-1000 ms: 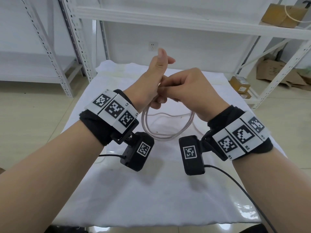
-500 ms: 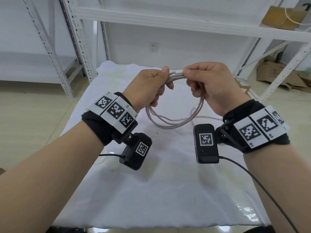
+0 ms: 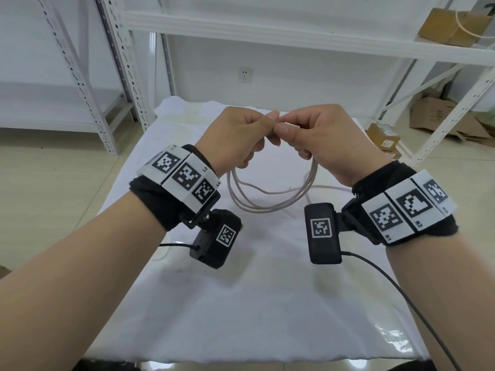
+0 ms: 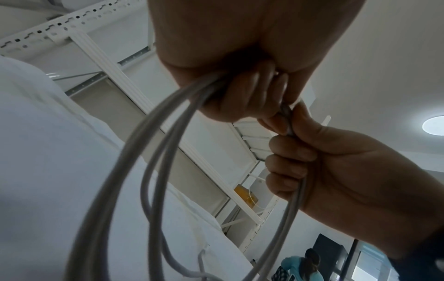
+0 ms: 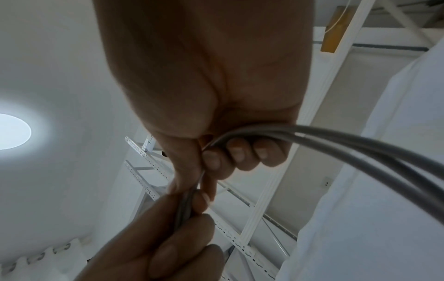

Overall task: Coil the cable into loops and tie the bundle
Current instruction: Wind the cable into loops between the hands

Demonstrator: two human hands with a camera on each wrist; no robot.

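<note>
A pale grey cable (image 3: 270, 207) hangs in several loops between my two hands, above the white cloth. My left hand (image 3: 241, 135) grips the top of the coil (image 4: 168, 136) with curled fingers. Beside it my right hand (image 3: 316, 135) pinches the same top stretch, thumb tips nearly touching. In the right wrist view the strands (image 5: 360, 148) run out of my curled right fingers (image 5: 242, 155). A loose tail of the cable (image 3: 329, 187) trails off to the right on the cloth.
The table is covered by a white cloth (image 3: 267, 303). White metal shelving (image 3: 267, 41) stands behind and on both sides. Cardboard boxes (image 3: 439, 116) lie on the floor at the right. Black camera leads (image 3: 396, 290) hang from both wrists.
My hands have come together at the top of the coil, and the right hand's grip has moved left along it. The loops hang a little lower and rounder than one second ago.
</note>
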